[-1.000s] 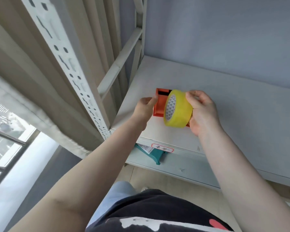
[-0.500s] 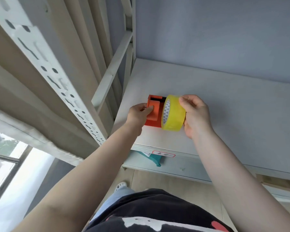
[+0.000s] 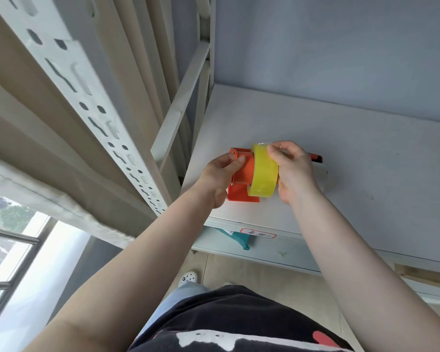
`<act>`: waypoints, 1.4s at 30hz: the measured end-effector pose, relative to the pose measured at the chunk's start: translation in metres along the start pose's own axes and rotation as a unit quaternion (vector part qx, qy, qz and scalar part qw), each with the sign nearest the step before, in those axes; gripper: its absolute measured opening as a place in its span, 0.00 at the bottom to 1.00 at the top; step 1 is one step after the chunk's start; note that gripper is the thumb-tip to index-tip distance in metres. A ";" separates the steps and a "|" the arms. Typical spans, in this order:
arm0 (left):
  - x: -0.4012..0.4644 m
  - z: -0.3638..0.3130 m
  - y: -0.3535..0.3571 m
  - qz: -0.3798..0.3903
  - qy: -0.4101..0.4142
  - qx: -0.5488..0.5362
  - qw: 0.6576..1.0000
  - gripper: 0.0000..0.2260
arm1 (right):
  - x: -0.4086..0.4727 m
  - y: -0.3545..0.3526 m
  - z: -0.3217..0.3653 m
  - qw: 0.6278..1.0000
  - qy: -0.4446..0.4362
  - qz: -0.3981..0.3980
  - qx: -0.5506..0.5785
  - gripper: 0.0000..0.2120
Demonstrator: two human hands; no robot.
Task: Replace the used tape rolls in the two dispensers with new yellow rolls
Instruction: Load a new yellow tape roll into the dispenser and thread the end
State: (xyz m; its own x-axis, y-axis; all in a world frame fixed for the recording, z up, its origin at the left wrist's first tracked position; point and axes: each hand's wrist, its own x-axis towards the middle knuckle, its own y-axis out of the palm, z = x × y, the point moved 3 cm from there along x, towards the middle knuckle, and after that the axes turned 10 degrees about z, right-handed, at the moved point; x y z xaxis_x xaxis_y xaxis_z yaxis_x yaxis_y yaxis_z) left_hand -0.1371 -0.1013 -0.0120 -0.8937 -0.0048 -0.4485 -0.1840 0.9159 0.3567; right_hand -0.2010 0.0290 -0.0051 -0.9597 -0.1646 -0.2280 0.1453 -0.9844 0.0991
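An orange tape dispenser (image 3: 241, 191) sits on the white shelf (image 3: 366, 174) near its front left corner. My left hand (image 3: 220, 177) grips the dispenser's left side, thumb on its orange hub. A yellow tape roll (image 3: 263, 174) stands on edge against the dispenser's right side, partly over the hub. My right hand (image 3: 294, 168) grips the roll from the right, fingertips pinching its top rim. Behind my right hand a white, red and black object (image 3: 320, 166) lies on the shelf, mostly hidden.
A perforated white upright post (image 3: 92, 107) and a diagonal brace (image 3: 181, 107) frame the shelf's left side. A teal object (image 3: 235, 237) lies on the lower shelf under a red-bordered label (image 3: 258, 233). A grey wall backs the shelf.
The yellow roll has turned edge-on and slid left onto the dispenser's hub. My left hand has shifted onto the hub side. My right fingers have moved to the roll's top rim.
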 end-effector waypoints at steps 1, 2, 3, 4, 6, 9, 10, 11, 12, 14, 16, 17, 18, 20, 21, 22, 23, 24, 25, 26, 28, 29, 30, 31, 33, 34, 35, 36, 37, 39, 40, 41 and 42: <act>0.000 0.000 -0.002 0.007 -0.002 0.001 1.000 0.02 | 0.001 0.001 0.000 1.000 0.003 0.000 0.003 0.08; 0.001 0.000 -0.004 0.015 -0.005 0.003 1.000 0.03 | 0.002 0.001 0.001 1.000 0.007 0.000 0.006 0.08; 0.002 0.001 -0.007 0.020 -0.008 0.006 1.000 0.03 | 0.003 0.001 0.002 1.000 0.011 -0.001 0.007 0.08; 0.002 0.002 -0.009 0.019 -0.012 0.011 1.000 0.05 | 0.004 0.000 0.002 1.000 0.015 0.000 0.010 0.08; 0.002 0.005 -0.014 0.010 -0.023 0.030 0.999 0.10 | 0.006 0.001 0.001 0.999 0.028 0.003 0.019 0.08; 0.002 0.007 -0.015 0.014 -0.018 0.039 0.999 0.13 | 0.004 0.003 -0.001 0.999 0.039 0.012 0.021 0.08; 0.002 0.006 -0.015 0.016 -0.014 0.043 0.999 0.11 | 0.004 0.003 -0.002 0.999 0.039 0.013 0.021 0.08; 0.001 0.005 -0.015 0.020 -0.012 0.049 0.999 0.10 | 0.004 0.002 -0.002 0.999 0.038 0.014 0.020 0.07; 0.001 0.005 -0.016 0.027 -0.010 0.060 0.998 0.09 | 0.005 0.002 -0.002 0.999 0.035 0.015 0.018 0.07; 0.001 0.005 -0.015 0.047 -0.006 0.081 0.996 0.07 | 0.007 0.001 -0.001 1.000 0.026 0.012 0.011 0.07; 0.001 0.007 -0.015 0.056 -0.018 0.089 0.994 0.04 | 0.008 0.002 0.000 1.000 0.016 0.006 -0.011 0.07; 0.002 0.009 -0.014 0.053 -0.024 0.090 0.994 0.05 | 0.008 0.004 0.000 1.000 0.014 0.003 -0.019 0.07; 0.003 0.010 -0.014 0.047 -0.023 0.093 0.994 0.06 | 0.007 0.006 -0.001 1.000 0.017 0.002 -0.018 0.07; 0.004 0.012 -0.012 0.039 -0.016 0.098 0.994 0.06 | 0.005 0.013 -0.005 0.999 0.038 0.013 0.012 0.06; 0.004 0.014 -0.012 0.040 -0.016 0.096 0.994 0.07 | 0.003 0.016 -0.008 0.998 0.055 0.023 0.027 0.06; 0.004 0.014 -0.012 0.043 -0.017 0.086 0.995 0.07 | 0.001 0.020 -0.011 0.997 0.069 0.031 0.035 0.05; 0.004 0.014 -0.012 0.047 -0.023 0.070 0.996 0.06 | 0.001 0.022 -0.013 0.996 0.078 0.033 0.034 0.05; 0.003 0.013 -0.011 0.047 -0.027 0.056 0.997 0.07 | 0.001 0.024 -0.014 0.996 0.082 0.033 0.031 0.05; 0.001 0.011 -0.011 0.042 -0.030 0.044 0.998 0.10 | 0.001 0.026 -0.015 0.995 0.084 0.033 0.031 0.05; 0.000 0.008 -0.010 0.033 -0.032 0.034 0.998 0.15 | 0.002 0.027 -0.015 0.996 0.085 0.031 0.028 0.05; 0.000 0.006 -0.008 0.017 -0.030 0.040 0.999 0.20 | 0.003 0.030 -0.017 0.995 0.089 0.025 0.021 0.05; 0.001 0.006 -0.006 0.018 -0.029 0.049 0.998 0.21 | 0.003 0.030 -0.019 0.995 0.092 0.022 0.019 0.06; 0.000 0.007 -0.003 0.020 -0.030 0.051 0.998 0.21 | 0.003 0.030 -0.021 0.995 0.093 0.022 0.018 0.06; 0.001 0.008 -0.001 0.022 -0.030 0.042 0.998 0.21 | 0.003 0.030 -0.022 0.996 0.090 0.023 0.016 0.06; 0.003 0.011 0.003 0.015 -0.027 0.029 0.999 0.21 | 0.003 0.027 -0.022 0.997 0.070 0.025 -0.005 0.07; 0.004 0.011 0.004 0.012 -0.029 0.028 0.999 0.21 | 0.002 0.025 -0.020 0.998 0.051 0.026 -0.027 0.07; 0.004 0.010 0.006 0.013 -0.034 0.029 0.999 0.20 | 0.002 0.023 -0.018 0.998 0.025 0.029 -0.050 0.07; 0.003 0.009 0.007 0.015 -0.037 0.029 0.999 0.19 | 0.001 0.021 -0.016 0.997 0.000 0.033 -0.069 0.08; 0.002 0.008 0.007 0.019 -0.035 0.029 0.999 0.17 | 0.001 0.020 -0.015 0.996 -0.022 0.040 -0.083 0.08; 0.001 0.008 0.007 0.026 -0.027 0.041 0.998 0.13 | 0.001 0.016 -0.014 0.992 -0.051 0.056 -0.102 0.09; 0.000 0.010 0.006 0.026 -0.023 0.055 0.998 0.12 | 0.002 0.014 -0.015 0.990 -0.060 0.063 -0.109 0.09; 0.000 0.012 0.005 0.025 -0.019 0.070 0.997 0.13 | 0.002 0.012 -0.016 0.988 -0.069 0.070 -0.117 0.09; 0.000 0.014 0.003 0.025 -0.014 0.079 0.996 0.13 | 0.003 0.010 -0.016 0.985 -0.080 0.076 -0.129 0.10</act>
State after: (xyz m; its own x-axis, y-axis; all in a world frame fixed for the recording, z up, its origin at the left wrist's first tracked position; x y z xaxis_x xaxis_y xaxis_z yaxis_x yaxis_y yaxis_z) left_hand -0.1318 -0.0925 -0.0224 -0.8881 0.0520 -0.4567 -0.0701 0.9667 0.2463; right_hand -0.1985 0.0176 -0.0204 -0.9446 -0.3203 -0.0715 0.3273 -0.9354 -0.1341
